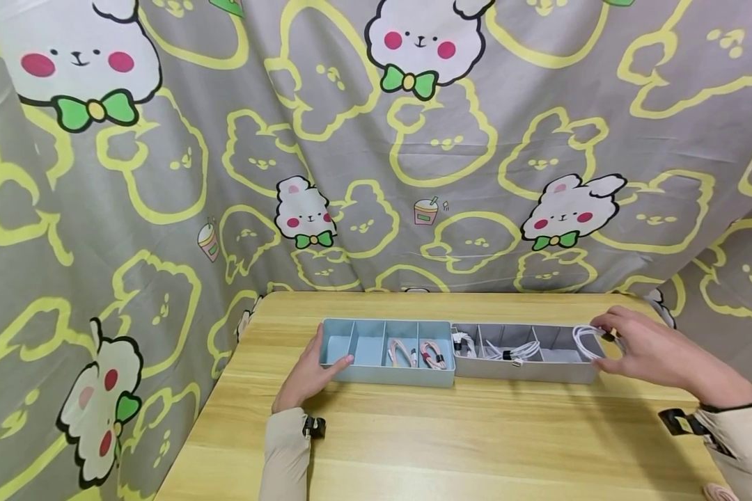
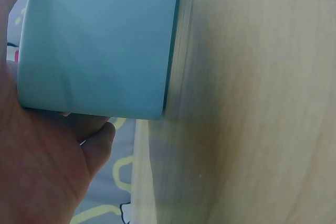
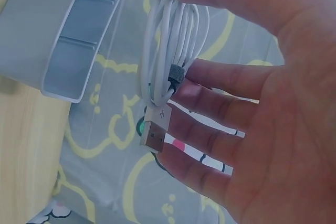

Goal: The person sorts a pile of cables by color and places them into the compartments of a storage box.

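My left hand grips the left end of a light blue divided box, its thumb over the front rim. In the left wrist view the fingers reach around the end of the blue box. A coiled white USB cable with a dark tie is pinched between the thumb and fingers of my right hand, its metal plug hanging down. That coil overlaps the right end compartment of a grey divided box, which stands end to end with the blue one.
A pink-and-white cable and a pink cable lie in the blue box's right compartments. White cables lie in the grey box. Something pink shows at the wooden table's lower right. A patterned curtain hangs behind.
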`<state>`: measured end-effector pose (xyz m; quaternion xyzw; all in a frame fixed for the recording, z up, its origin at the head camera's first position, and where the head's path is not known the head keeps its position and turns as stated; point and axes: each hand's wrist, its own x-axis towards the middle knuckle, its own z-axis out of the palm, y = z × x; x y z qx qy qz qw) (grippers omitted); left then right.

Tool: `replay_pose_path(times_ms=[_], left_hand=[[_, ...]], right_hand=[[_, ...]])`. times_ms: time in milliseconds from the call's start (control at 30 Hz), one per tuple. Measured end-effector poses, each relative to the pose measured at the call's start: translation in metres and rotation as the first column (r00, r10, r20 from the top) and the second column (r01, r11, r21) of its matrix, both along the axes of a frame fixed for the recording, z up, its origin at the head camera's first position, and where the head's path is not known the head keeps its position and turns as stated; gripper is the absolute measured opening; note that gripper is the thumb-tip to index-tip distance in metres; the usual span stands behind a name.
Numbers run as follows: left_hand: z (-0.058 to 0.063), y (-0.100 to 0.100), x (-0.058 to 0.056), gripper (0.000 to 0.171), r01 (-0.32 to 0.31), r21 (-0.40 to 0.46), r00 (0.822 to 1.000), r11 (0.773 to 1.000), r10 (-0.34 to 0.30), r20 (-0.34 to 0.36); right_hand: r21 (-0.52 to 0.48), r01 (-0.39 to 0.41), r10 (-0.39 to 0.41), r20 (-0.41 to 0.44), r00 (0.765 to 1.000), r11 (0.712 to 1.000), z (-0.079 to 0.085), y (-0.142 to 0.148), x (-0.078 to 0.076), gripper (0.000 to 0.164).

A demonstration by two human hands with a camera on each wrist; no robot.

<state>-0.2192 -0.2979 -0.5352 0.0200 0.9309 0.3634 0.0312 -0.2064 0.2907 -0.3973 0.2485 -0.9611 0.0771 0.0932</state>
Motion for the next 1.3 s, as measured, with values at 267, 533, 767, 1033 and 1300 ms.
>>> replay_pose_path(times_ms=[267,533,767,1033,1300], left_hand=[[0.0,0.001,-0.001,0.119,-0.001,-0.001,1.0,1.0,0.001,-0.001],[0.0,0.001,-0.001,0.119,-0.003,-0.002,1.0,1.0,0.003,-0.002],[-0.001,0.001,-0.002,0.119,-0.001,-0.001,1.0,1.0,0.001,-0.001],[0.0,0.0,-0.002,0.118,0.004,0.003,1.0,1.0,-0.004,-0.001],[-0.001,0.0,-0.002,0.117,-0.008,0.001,1.0,1.0,0.008,0.003]], right_hand=[[-0.001,-0.004,0.004,0.005,1.0,1.0,0.0,-0.002,-0.007,0.058],[0.011,0.006,-0.006,0.02,1.0,1.0,0.0,-0.007,-0.012,0.058],[0.0,-0.005,0.005,0.042,0.999,1.0,-0.002,-0.008,-0.017,0.058],[0.002,-0.013,0.013,0.063,0.998,1.0,-0.005,-0.012,-0.024,0.058],[-0.006,-0.043,0.043,0.063,0.997,0.999,-0.01,-0.016,-0.031,0.055]])
